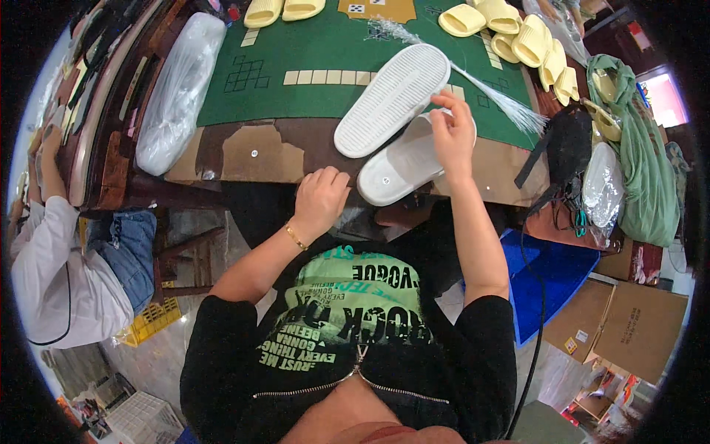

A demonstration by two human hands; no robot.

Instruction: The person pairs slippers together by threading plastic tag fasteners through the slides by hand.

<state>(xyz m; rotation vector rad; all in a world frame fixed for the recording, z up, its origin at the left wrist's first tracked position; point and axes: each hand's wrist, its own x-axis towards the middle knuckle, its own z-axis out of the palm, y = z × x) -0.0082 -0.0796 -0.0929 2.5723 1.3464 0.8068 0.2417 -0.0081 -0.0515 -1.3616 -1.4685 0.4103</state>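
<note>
Two white slippers lie at the front of the table, angled toward the upper right. One white slipper has its ridged sole up. Overlapping its right side is the other white slipper, footbed up, with a small round sticker near the heel. My right hand is over the strap end of this second slipper, thumb and fingertips closed in a pinch; anything between them is too small to make out. At the table's front edge, left of the slippers, my left hand rests with curled fingers and no visible object.
Several pale yellow slippers lie at the far right. A bundle of white plastic strands crosses the green mat. On the left is a clear plastic-wrapped package. Another person's white sleeve shows at far left. A blue bin stands below right.
</note>
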